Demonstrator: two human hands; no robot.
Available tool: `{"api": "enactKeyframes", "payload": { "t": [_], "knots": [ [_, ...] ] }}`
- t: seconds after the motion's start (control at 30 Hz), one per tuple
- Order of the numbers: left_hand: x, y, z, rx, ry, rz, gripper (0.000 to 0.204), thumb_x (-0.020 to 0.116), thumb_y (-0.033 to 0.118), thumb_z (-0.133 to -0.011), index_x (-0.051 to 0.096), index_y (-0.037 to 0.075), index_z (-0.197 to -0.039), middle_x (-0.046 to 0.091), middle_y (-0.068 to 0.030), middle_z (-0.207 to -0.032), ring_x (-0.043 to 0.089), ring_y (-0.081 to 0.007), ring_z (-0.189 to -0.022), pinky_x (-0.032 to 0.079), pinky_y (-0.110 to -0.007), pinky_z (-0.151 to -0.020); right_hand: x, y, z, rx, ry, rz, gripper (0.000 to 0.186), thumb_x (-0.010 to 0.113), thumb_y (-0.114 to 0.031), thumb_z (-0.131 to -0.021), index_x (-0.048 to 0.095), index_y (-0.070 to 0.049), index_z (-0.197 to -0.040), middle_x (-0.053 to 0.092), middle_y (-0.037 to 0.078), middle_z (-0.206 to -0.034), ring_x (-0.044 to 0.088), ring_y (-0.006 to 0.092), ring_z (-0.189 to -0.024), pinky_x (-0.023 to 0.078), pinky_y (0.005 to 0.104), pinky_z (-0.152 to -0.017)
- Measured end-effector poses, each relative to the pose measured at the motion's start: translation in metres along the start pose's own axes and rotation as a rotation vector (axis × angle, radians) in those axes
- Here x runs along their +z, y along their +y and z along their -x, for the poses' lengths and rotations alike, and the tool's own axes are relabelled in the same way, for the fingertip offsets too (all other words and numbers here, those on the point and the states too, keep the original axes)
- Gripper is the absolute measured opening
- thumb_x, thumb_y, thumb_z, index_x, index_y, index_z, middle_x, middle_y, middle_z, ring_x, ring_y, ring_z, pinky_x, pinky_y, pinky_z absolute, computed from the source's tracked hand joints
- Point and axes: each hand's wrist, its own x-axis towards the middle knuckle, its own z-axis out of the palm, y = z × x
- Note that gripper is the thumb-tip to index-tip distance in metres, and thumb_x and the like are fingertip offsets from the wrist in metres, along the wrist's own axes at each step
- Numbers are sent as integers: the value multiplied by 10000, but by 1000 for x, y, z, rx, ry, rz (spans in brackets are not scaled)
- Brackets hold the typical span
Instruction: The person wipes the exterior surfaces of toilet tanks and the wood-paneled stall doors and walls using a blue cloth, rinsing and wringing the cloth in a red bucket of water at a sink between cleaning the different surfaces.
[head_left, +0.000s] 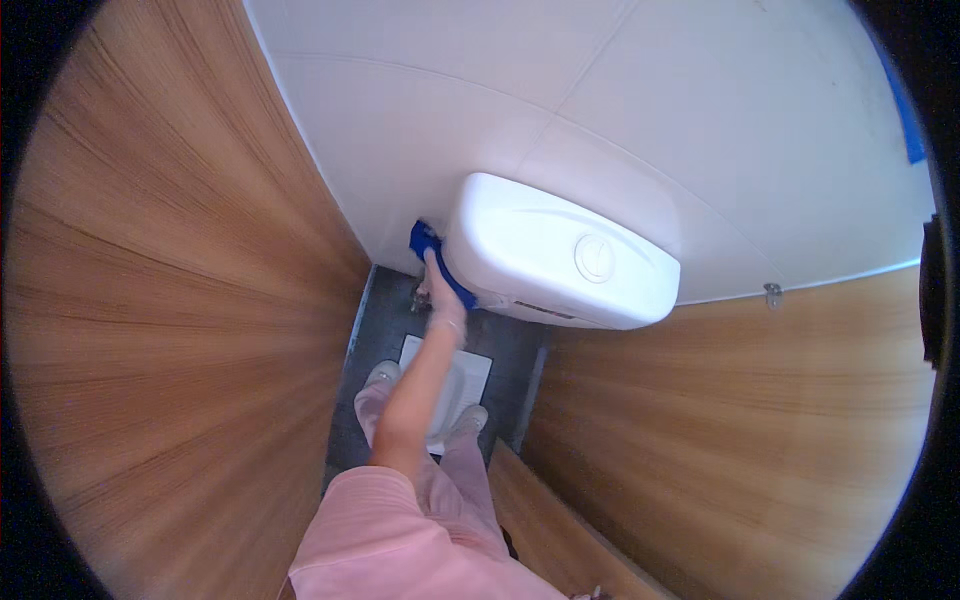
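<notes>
One arm shows, entering from the lower edge in a pink sleeve and reaching up to the white wall-mounted cistern [560, 255]; which of the two hands [437, 275] this is cannot be told with certainty, though it appears to be the left. That hand is closed on a blue cloth [430, 250], which is pressed against the left end of the cistern, part of it trailing along the cistern's lower left edge. The other hand is out of view. On the cistern's front face sits a round flush button [594, 258]. Behind the cistern runs a white tiled wall [620, 90]. Left of the cistern stands a wood-grain partition [170, 300]; a matching panel [740, 430] lies below and right of it. Beneath the cistern, a white squat pan [455, 385] is set in a dark grey floor [385, 330], with the person's light shoes [382, 374] on either side.
</notes>
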Motion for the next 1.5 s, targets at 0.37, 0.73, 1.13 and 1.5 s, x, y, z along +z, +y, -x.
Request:
{"api": "enactKeyframes", "payload": {
  "t": [0.37, 0.73, 1.13, 1.5],
  "knots": [
    [69, 56, 50, 295, -167, -544, 703, 444, 538, -922, 427, -35, -1329, 500, -168, -1293, 454, -272, -1203, 291, -333, -1044, 6, -17, -15, 53, -32, -53, 448, 674, -168, -847, 510, -20, -1238, 633, 129, -1006, 623, 199, -792, 523, 367, -632],
    [16, -97, 25, -14, 199, 278, 822, 303, 736, -847, 346, 147, -1418, 338, -47, -1469, 309, -267, -1334, 208, -428, -1117, 41, -38, -5, 307, -100, 146, 450, 558, -410, -860, 498, -137, -1213, 582, 53, -1085, 487, 119, -699, 398, 287, -615],
    [139, -7, 108, 202, 65, -48, 802, 311, 650, -907, 316, 25, -1408, 304, -149, -1470, 313, -291, -1326, 190, -457, -1117, 23, -27, -9, 312, -2, 0, 436, 502, -507, -882, 516, -181, -1171, 611, 29, -990, 363, 60, -506, 265, 201, -465],
    [66, -2, 44, 2365, -1384, -2249, 632, 554, 304, -752, 437, 168, -1358, 451, 106, -1332, 457, -82, -1097, 373, -442, -827, 85, -52, 17, 321, -20, -55, 400, 439, -374, -953, 485, -101, -1242, 574, 110, -1122, 453, 86, -609, 386, 231, -567]
  ]
}}
